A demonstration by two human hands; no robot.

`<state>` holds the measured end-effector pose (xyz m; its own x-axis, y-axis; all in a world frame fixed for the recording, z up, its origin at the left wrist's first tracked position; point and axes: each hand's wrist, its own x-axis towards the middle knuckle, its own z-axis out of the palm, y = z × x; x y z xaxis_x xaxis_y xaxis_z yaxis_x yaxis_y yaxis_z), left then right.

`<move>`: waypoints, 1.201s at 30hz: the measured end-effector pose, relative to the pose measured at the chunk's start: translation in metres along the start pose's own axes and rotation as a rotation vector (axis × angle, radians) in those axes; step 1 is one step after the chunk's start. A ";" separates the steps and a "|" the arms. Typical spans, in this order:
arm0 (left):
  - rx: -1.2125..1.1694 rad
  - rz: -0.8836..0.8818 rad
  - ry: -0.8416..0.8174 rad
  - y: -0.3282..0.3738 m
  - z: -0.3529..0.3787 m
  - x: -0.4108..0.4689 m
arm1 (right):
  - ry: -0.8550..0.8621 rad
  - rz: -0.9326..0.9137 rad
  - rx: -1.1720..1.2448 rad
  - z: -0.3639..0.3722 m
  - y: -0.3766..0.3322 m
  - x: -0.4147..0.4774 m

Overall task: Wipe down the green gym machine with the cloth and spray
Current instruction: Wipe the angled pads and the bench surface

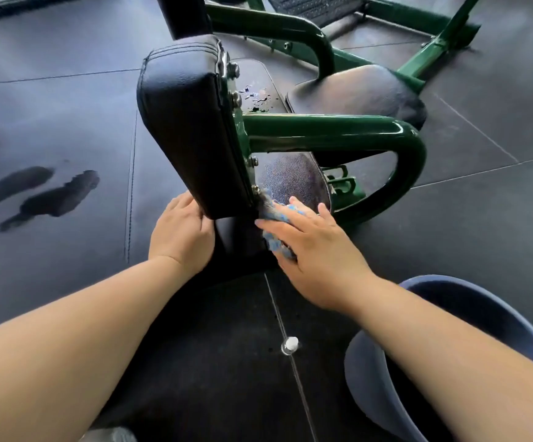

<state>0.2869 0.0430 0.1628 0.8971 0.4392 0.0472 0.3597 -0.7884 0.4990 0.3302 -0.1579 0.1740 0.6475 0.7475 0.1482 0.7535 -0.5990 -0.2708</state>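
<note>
The green gym machine [338, 132] fills the upper middle, with a curved green tube frame and black padded cushions. A tall black pad [188, 132] stands in front of me. My left hand [180, 234] rests against the pad's lower left edge, fingers curled at its corner. My right hand [313, 247] presses a blue cloth [274, 218] flat against the back side of the pad, near the bolts of the green bracket, fingers mostly straight. Worn, flaking spots show on a flat pad [255, 94] behind. No spray bottle is clearly visible.
Dark rubber floor tiles [67, 90] surround the machine, with wet streaks [45, 196] at the left. A small silver and white cap [289, 345] lies on the floor between my arms. A dark blue curved shape [469, 314] sits at the lower right.
</note>
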 end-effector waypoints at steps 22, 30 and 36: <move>-0.047 -0.013 0.044 0.001 0.002 -0.002 | 0.190 0.429 0.131 -0.005 0.025 0.077; -0.051 -0.001 0.037 -0.002 0.001 -0.003 | 0.082 0.168 0.025 -0.003 0.017 0.007; -0.018 0.008 -0.062 -0.002 -0.006 0.001 | 0.115 0.411 0.035 -0.001 0.016 0.076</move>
<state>0.2856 0.0477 0.1667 0.9142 0.4052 -0.0026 0.3487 -0.7835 0.5143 0.3914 -0.1111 0.1817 0.9031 0.4107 0.1255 0.4271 -0.8287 -0.3616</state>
